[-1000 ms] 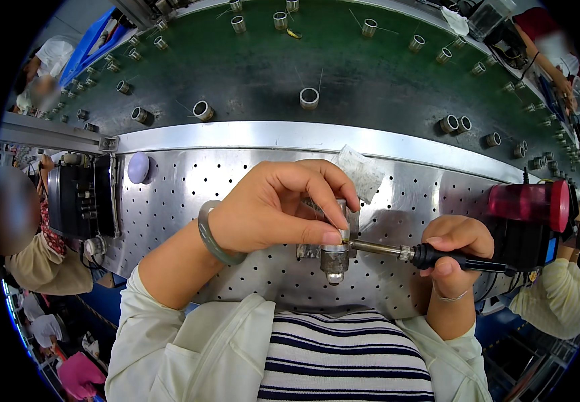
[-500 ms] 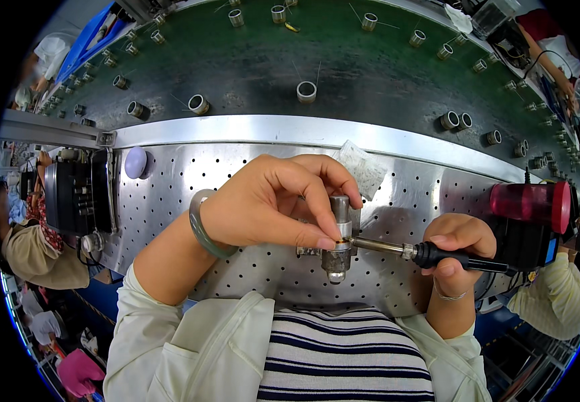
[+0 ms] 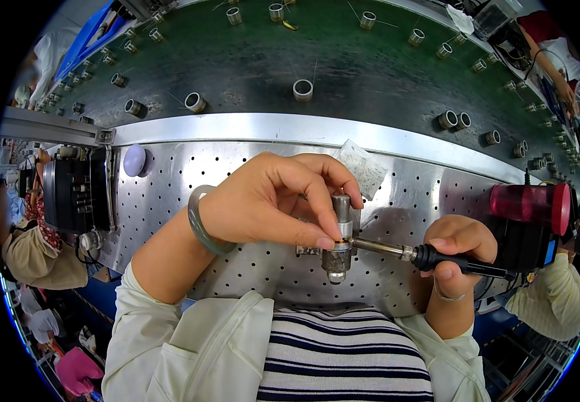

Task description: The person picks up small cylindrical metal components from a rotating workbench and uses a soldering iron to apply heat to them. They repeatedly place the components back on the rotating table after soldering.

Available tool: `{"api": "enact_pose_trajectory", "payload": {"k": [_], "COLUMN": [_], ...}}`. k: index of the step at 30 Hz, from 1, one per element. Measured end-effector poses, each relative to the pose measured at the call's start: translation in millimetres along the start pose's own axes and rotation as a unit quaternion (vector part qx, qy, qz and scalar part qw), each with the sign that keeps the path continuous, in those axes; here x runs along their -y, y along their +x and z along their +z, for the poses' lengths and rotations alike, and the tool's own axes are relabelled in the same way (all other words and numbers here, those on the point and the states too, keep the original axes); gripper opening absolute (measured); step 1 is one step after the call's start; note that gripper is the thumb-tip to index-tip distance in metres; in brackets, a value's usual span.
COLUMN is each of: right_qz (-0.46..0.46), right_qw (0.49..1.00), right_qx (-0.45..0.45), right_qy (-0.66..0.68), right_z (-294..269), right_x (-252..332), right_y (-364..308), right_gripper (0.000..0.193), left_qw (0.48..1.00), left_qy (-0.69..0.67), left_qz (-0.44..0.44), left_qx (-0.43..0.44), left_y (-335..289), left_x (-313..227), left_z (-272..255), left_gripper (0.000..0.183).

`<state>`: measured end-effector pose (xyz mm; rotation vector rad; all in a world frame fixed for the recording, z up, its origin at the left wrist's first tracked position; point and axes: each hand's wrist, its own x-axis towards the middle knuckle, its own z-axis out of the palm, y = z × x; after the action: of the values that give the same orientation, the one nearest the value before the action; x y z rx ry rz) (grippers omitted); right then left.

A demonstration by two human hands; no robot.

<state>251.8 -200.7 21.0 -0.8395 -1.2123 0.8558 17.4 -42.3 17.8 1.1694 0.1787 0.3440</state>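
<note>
A small upright metal fixture (image 3: 336, 260) with a rounded lower tip and a grey cylindrical top stands on the bench in front of me. My left hand (image 3: 273, 201) reaches to it from the left, thumb and index finger pinched together at its narrow middle. A coppery-orange bit shows by those fingertips; what exactly they grip is too small to make out. In my right hand (image 3: 461, 244) is a soldering iron (image 3: 430, 256), held by its black handle. Its metal tip meets the fixture's middle from the right, close to my left fingertips.
Beyond the perforated metal bench (image 3: 189, 167) runs a green belt (image 3: 256, 74) bearing several short metal cylinders, some with thin wires. A crumpled whitish sheet (image 3: 362, 171) lies behind the fixture. A purple egg-shaped object (image 3: 134, 160) and a pink cylindrical container (image 3: 530, 208) flank the work area. Other people sit at both sides.
Both hands and the soldering iron keep nearly the same pose at the fixture. The belt and its cylinders appear very slightly further left and up in the view.
</note>
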Motion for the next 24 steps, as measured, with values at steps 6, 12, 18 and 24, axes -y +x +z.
{"api": "enact_pose_trajectory", "payload": {"k": [6,12,18,24], "right_qz": [-0.009,-0.023,-0.024,-0.033], "right_qw": [1.000,0.999,0.999,0.998], "right_qx": [0.011,0.024,0.028,0.023], "right_qy": [-0.016,-0.024,-0.034,-0.046], "right_z": [0,-2,-2,-3], "right_x": [1,2,2,2], "right_y": [2,4,4,3], "right_gripper": [0.023,0.024,0.025,0.022], "left_qw": [0.995,0.994,0.991,0.990], "left_qy": [-0.071,-0.078,-0.089,-0.081], "left_qz": [-0.063,-0.081,-0.094,-0.109], "left_qx": [-0.013,-0.012,-0.022,-0.039], "left_y": [3,4,4,5], "left_x": [-8,-5,-12,-14], "left_z": [6,6,9,13], "left_gripper": [0.042,0.054,0.062,0.070]}}
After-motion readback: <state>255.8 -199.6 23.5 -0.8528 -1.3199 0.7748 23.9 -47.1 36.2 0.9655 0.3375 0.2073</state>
